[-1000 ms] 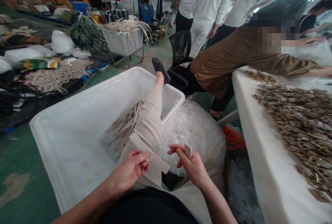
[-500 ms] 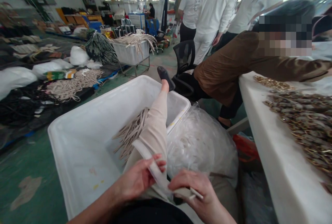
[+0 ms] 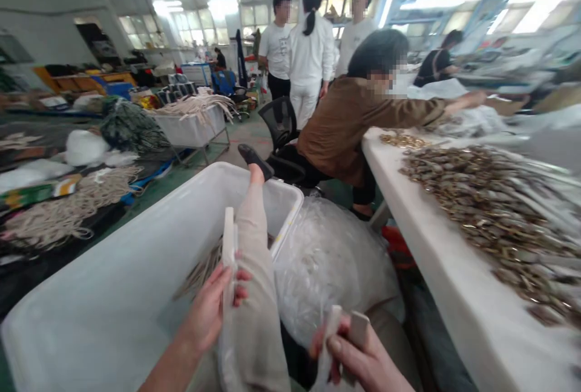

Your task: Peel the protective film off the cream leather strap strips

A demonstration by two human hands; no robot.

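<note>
My left hand [image 3: 211,304] is closed around a long, flat, whitish strap [image 3: 229,231]. One end of it stands up above the fingers, and the rest hangs down along my trouser leg. Lower and to the right, my right hand [image 3: 363,359] pinches a whitish strap end [image 3: 333,322] between thumb and fingers. A flat greyish-beige piece [image 3: 358,328] also pokes out of that hand. Whether both hands hold the same strap is cannot tell, as the lower part leaves the picture. Beige straps [image 3: 200,274] lie in the white tub [image 3: 113,277] beside my leg.
A large clear plastic bag [image 3: 336,259] bulges right of my leg. The white table [image 3: 422,228] on the right bears a heap of straps with brass-coloured metal parts [image 3: 481,198]. A co-worker in a brown jacket [image 3: 331,120] leans over its far end. My outstretched leg crosses the tub.
My hands have moved apart, the right one further right and down. The strap in my left hand has turned from slanting to nearly upright. My view has tilted up and turned right.
</note>
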